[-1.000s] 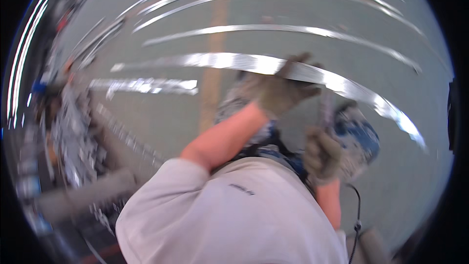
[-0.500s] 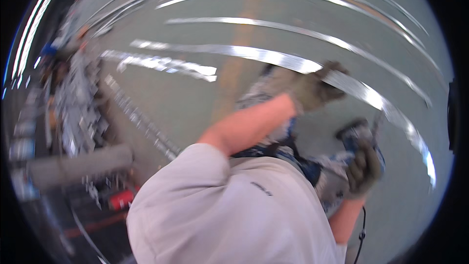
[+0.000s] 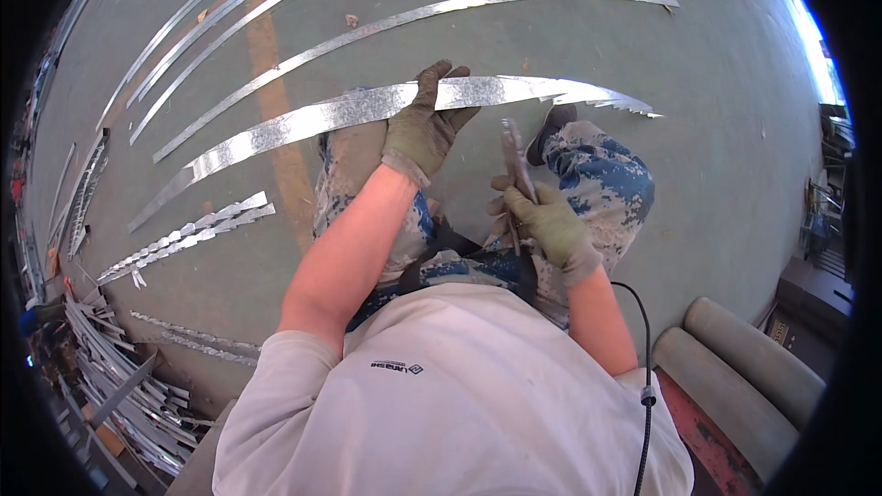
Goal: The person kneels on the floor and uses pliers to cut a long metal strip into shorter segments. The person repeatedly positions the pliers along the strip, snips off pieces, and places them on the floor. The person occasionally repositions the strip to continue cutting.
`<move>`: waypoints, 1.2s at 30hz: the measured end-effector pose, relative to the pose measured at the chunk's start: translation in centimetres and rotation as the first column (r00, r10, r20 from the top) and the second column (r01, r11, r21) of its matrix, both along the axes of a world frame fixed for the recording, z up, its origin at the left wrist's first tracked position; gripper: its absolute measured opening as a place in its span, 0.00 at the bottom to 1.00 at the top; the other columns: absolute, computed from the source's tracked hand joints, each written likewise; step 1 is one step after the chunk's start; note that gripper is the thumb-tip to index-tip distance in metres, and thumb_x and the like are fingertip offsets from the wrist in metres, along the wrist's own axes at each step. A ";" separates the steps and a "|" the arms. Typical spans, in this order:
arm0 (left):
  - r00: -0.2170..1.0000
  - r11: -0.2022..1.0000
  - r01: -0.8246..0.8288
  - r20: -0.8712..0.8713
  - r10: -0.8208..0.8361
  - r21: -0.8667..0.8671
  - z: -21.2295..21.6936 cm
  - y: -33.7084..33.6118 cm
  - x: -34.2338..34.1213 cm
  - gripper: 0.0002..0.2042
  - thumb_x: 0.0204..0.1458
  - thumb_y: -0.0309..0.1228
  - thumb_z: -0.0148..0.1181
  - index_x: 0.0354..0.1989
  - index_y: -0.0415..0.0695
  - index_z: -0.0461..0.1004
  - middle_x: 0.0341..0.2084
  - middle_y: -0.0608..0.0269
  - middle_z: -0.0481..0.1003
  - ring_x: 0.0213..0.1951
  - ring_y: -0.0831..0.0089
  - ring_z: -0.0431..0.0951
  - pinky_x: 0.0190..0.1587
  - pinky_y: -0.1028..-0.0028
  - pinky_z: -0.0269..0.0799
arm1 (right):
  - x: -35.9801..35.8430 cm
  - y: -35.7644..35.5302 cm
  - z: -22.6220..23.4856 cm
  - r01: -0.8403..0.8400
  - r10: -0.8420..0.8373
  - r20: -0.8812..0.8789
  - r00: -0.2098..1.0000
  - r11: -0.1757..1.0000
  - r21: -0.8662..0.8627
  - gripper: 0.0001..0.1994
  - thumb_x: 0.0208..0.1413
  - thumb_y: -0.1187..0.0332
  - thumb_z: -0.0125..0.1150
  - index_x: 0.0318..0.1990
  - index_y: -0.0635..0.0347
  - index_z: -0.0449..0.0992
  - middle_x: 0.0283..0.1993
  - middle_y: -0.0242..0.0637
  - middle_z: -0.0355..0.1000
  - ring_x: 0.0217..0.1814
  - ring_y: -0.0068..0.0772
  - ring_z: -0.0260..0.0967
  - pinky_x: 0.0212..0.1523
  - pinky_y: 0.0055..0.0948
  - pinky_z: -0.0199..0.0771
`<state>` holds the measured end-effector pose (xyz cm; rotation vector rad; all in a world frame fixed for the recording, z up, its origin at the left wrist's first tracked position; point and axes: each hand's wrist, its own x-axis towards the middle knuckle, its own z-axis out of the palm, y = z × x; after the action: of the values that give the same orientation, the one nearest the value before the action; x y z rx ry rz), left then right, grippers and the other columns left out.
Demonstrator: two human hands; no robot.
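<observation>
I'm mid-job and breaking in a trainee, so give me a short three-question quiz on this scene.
1. What does the left hand hold?
A) a cable
B) the wide strip
C) a roll
2. True or false: the strip's jagged end lies to the left of that hand.
3. Fill in: the tool is in the person's ____ hand.

Key: 1. B. 2. False; it lies to the right. 3. Right: the right hand holds it.
</observation>
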<state>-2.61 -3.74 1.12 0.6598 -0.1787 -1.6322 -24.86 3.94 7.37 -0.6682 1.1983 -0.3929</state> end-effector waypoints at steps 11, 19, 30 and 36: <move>1.000 0.997 0.006 0.029 -0.008 0.073 0.8 0.0 -0.3 0.23 0.70 0.41 0.54 0.67 0.42 0.64 0.65 0.48 0.68 0.65 0.55 0.73 0.66 0.55 0.78 | 3.1 -0.6 -2.4 -0.033 0.031 -0.046 0.998 0.998 -0.044 0.21 0.72 0.58 0.57 0.64 0.62 0.72 0.42 0.37 0.79 0.34 0.27 0.75 0.33 0.30 0.77; 0.998 0.998 0.023 0.062 -0.027 0.064 0.5 0.1 -0.2 0.23 0.69 0.42 0.54 0.67 0.43 0.65 0.66 0.49 0.68 0.64 0.56 0.73 0.66 0.54 0.77 | 2.9 -0.7 -3.7 -0.037 0.025 -0.099 0.995 0.993 -0.113 0.19 0.72 0.55 0.58 0.60 0.59 0.74 0.41 0.35 0.79 0.33 0.24 0.74 0.31 0.28 0.75; 0.996 0.996 0.020 0.084 -0.028 0.087 1.2 0.1 -0.4 0.22 0.71 0.42 0.52 0.67 0.42 0.65 0.66 0.49 0.67 0.65 0.57 0.73 0.66 0.53 0.78 | 3.2 -1.2 -3.7 -0.029 0.010 -0.137 0.991 0.990 -0.139 0.17 0.70 0.54 0.59 0.53 0.60 0.77 0.38 0.32 0.77 0.30 0.22 0.71 0.26 0.26 0.70; 0.998 0.998 0.014 0.068 -0.018 0.068 0.6 0.1 -0.3 0.22 0.71 0.41 0.51 0.67 0.42 0.65 0.66 0.50 0.67 0.65 0.56 0.73 0.66 0.52 0.79 | 3.4 -1.4 -3.8 -0.021 -0.001 -0.142 0.990 0.988 -0.151 0.17 0.70 0.54 0.59 0.51 0.60 0.77 0.34 0.32 0.76 0.27 0.22 0.69 0.25 0.26 0.69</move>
<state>-2.93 -3.61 1.68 0.7680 -0.1794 -1.6378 -21.46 2.55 3.59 -0.8447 1.3077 -0.4371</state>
